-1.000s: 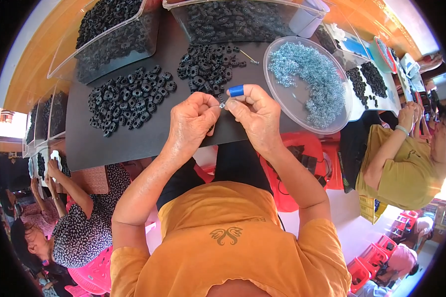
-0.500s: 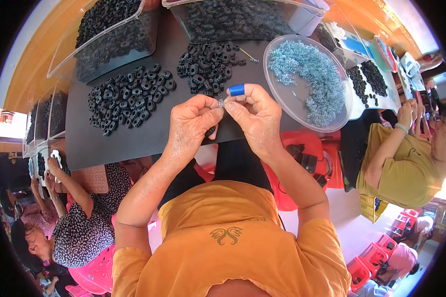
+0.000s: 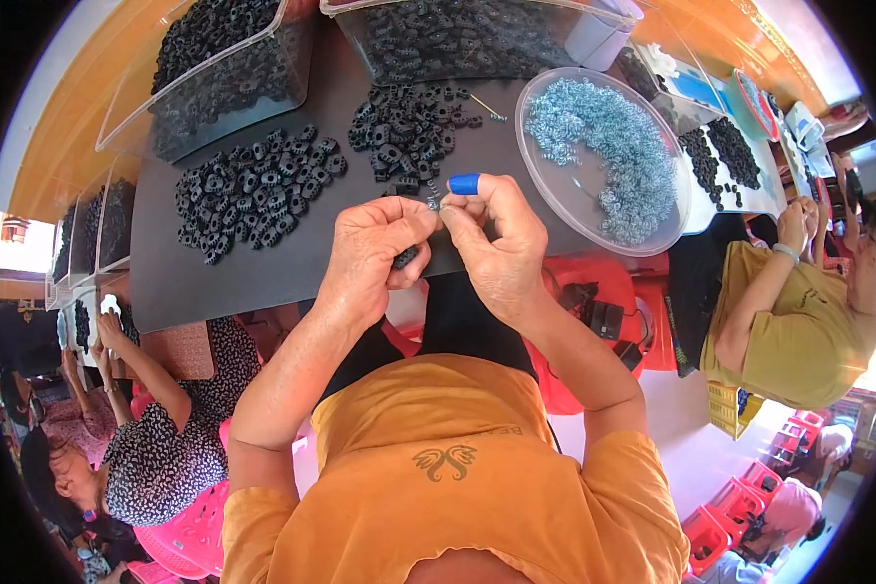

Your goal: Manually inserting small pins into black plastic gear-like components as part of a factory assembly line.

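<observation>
My left hand (image 3: pixel 368 255) is closed in front of me at the table's near edge, with a small black plastic part (image 3: pixel 405 258) held in its curled fingers. Its thumb and forefinger pinch at a tiny metal spring (image 3: pixel 433 204). Meeting them there, my right hand (image 3: pixel 501 241) pinches the same spot, with a blue wrap (image 3: pixel 464 184) around one finger. Just beyond my hands lies a pile of black plastic parts (image 3: pixel 404 136), and a larger pile of black parts (image 3: pixel 253 195) spreads to the left. At the right, a round clear lid (image 3: pixel 576 200) holds a heap of springs (image 3: pixel 638 146).
Two clear bins stand at the back, the left bin (image 3: pixel 234 117) and the middle bin (image 3: pixel 457 44), both filled with black parts. A thin stick (image 3: pixel 481 103) lies near the middle pile. Co-workers sit on either side, one in an olive shirt (image 3: pixel 798 331). A red stool (image 3: pixel 555 384) is beside me.
My left wrist has turned slightly, showing more of the black part in its fingers. My right hand has shifted a little, and both hands still meet at the spring.
</observation>
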Action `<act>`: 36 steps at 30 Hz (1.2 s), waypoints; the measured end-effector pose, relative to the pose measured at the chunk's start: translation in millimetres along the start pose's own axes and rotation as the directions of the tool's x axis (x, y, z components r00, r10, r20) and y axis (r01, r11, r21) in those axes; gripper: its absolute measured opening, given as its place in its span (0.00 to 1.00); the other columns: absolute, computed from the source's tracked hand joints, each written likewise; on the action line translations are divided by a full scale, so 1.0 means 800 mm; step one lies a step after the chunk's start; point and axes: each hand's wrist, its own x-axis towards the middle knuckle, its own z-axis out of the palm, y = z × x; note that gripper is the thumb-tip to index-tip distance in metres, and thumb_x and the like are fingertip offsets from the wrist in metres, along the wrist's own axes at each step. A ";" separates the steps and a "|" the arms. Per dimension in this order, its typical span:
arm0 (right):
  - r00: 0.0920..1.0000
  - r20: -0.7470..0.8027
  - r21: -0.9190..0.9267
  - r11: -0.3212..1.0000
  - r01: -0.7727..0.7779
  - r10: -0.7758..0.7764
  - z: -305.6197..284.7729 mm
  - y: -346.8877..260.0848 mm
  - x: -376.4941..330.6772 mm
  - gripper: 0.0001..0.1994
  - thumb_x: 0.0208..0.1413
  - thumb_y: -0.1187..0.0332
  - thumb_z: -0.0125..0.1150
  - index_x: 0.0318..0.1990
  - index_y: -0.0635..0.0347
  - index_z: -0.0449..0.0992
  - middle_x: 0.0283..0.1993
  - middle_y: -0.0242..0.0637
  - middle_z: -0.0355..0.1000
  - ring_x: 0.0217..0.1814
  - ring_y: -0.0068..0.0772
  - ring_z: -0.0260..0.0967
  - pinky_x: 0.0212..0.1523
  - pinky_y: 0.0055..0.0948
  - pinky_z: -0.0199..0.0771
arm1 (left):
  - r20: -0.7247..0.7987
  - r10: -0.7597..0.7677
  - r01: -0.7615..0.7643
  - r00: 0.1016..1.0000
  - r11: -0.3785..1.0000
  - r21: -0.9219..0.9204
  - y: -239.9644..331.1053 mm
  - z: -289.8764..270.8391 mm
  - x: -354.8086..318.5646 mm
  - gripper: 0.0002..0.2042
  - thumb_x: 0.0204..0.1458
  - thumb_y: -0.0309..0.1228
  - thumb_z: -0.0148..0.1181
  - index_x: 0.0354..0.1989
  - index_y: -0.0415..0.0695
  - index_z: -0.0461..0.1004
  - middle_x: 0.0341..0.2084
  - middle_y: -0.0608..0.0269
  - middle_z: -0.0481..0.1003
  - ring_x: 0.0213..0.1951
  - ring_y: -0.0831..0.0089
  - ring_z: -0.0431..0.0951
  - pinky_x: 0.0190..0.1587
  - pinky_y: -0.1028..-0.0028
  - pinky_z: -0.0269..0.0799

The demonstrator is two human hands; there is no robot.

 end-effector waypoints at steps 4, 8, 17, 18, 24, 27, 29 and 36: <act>0.978 0.061 0.163 0.964 -0.209 0.201 -0.001 -0.003 -0.005 0.09 0.55 0.81 0.57 0.43 0.65 0.71 0.34 0.26 0.69 0.32 0.11 0.62 0.31 0.15 0.65 | -0.042 0.066 -0.063 0.997 0.995 0.081 -0.002 0.004 -0.002 0.05 0.54 0.27 0.58 0.31 0.38 0.73 0.14 0.68 0.69 0.13 0.84 0.63 0.13 0.85 0.50; 0.971 0.086 0.185 0.954 -0.235 0.223 -0.001 -0.005 -0.005 0.09 0.56 0.81 0.56 0.44 0.65 0.71 0.34 0.25 0.69 0.32 0.10 0.62 0.31 0.13 0.64 | -0.042 0.108 -0.099 0.993 0.979 0.179 -0.003 0.001 -0.002 0.05 0.55 0.28 0.58 0.32 0.39 0.73 0.15 0.70 0.69 0.14 0.84 0.64 0.15 0.84 0.53; 0.997 0.008 0.034 0.996 -0.077 0.077 0.003 0.005 -0.002 0.12 0.46 0.83 0.61 0.38 0.62 0.72 0.29 0.37 0.66 0.25 0.28 0.65 0.26 0.25 0.66 | 0.037 0.047 -0.049 0.998 0.998 0.047 0.001 -0.010 0.005 0.08 0.55 0.31 0.59 0.35 0.38 0.74 0.16 0.70 0.69 0.13 0.84 0.63 0.13 0.84 0.46; 0.997 0.009 0.034 0.996 -0.078 0.078 0.003 0.004 0.000 0.12 0.46 0.83 0.61 0.38 0.62 0.72 0.29 0.37 0.66 0.25 0.28 0.65 0.26 0.25 0.66 | 0.036 0.046 -0.048 0.998 0.998 0.046 0.002 -0.008 0.005 0.08 0.55 0.31 0.59 0.35 0.38 0.74 0.16 0.70 0.69 0.13 0.84 0.63 0.13 0.84 0.46; 1.000 0.025 -0.100 0.995 0.012 -0.009 0.001 0.001 0.003 0.11 0.46 0.83 0.62 0.38 0.62 0.72 0.31 0.37 0.67 0.26 0.28 0.66 0.26 0.26 0.67 | 0.017 0.070 -0.071 0.997 0.993 0.098 0.003 -0.001 0.008 0.06 0.53 0.26 0.60 0.37 0.38 0.74 0.19 0.71 0.70 0.14 0.85 0.64 0.13 0.84 0.47; 0.977 0.018 0.111 0.971 -0.213 0.213 0.002 0.004 0.002 0.10 0.48 0.83 0.61 0.38 0.63 0.72 0.32 0.37 0.68 0.27 0.25 0.68 0.28 0.24 0.68 | -0.003 0.073 -0.072 0.997 0.984 0.160 0.002 -0.001 0.008 0.06 0.50 0.23 0.59 0.36 0.39 0.74 0.13 0.73 0.67 0.14 0.86 0.63 0.15 0.84 0.50; 0.961 0.027 0.162 0.948 -0.275 0.274 0.002 0.008 0.002 0.09 0.49 0.82 0.61 0.38 0.63 0.72 0.33 0.36 0.68 0.29 0.22 0.68 0.29 0.22 0.69 | 0.001 0.101 -0.100 0.995 0.981 0.168 -0.001 -0.003 0.009 0.06 0.50 0.21 0.58 0.36 0.38 0.74 0.12 0.74 0.67 0.14 0.86 0.63 0.15 0.84 0.50; 0.951 0.040 0.230 0.924 -0.306 0.305 0.004 0.003 0.006 0.08 0.51 0.81 0.60 0.39 0.64 0.72 0.31 0.35 0.71 0.29 0.18 0.68 0.31 0.21 0.70 | 0.019 0.174 -0.173 0.985 0.957 0.234 -0.001 -0.004 0.012 0.06 0.50 0.22 0.59 0.36 0.38 0.74 0.16 0.73 0.71 0.14 0.86 0.65 0.15 0.85 0.50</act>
